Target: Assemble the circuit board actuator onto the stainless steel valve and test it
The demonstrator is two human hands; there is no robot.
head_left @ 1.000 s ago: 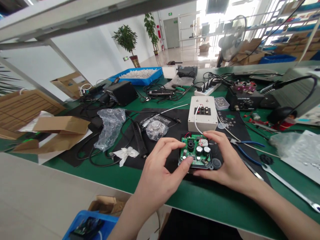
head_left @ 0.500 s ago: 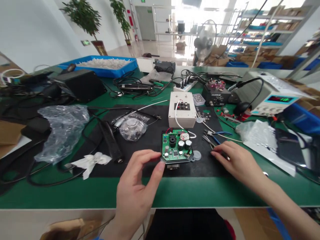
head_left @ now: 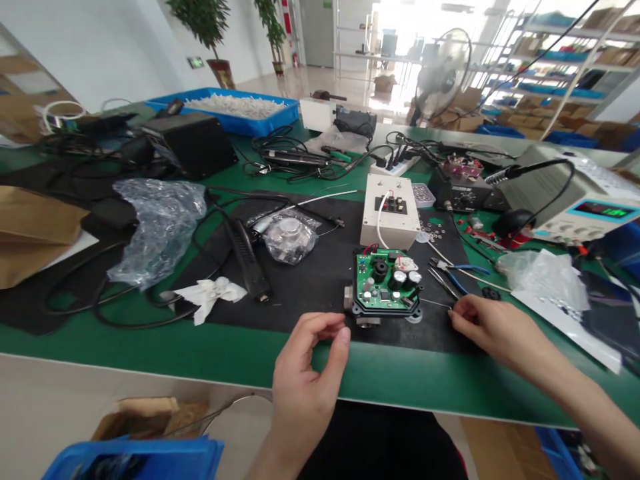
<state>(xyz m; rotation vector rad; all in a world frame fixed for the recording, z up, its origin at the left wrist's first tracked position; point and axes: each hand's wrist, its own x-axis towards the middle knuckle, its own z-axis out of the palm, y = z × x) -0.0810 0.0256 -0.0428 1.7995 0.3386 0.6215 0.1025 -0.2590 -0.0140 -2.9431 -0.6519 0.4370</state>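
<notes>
An open black housing (head_left: 387, 313) with a green circuit board (head_left: 373, 287) stands on the dark mat. Metal fittings stick out at its left and front. My left hand (head_left: 315, 367) is just off its front left corner, thumb and forefinger slightly apart, nothing visible between them. To the right, my right hand (head_left: 493, 327) pinches a thin metal rod (head_left: 435, 303) whose tip points toward the board's right edge; its other end is hidden by the hand. Beyond that hand lie tweezers (head_left: 444, 283) and blue-handled pliers (head_left: 463, 269).
Behind the housing stands a white box (head_left: 390, 213) with switches and a white cable. A bagged part (head_left: 290, 240), a black tool handle (head_left: 249, 263) and crumpled tissue (head_left: 210, 297) lie left. A power supply (head_left: 575, 200) and plastic bag (head_left: 545, 277) are at right.
The view has swung, shifting the scene to the right. My left hand has come away from the housing's corner. The thin rod now shows extending from my right hand toward the board.
</notes>
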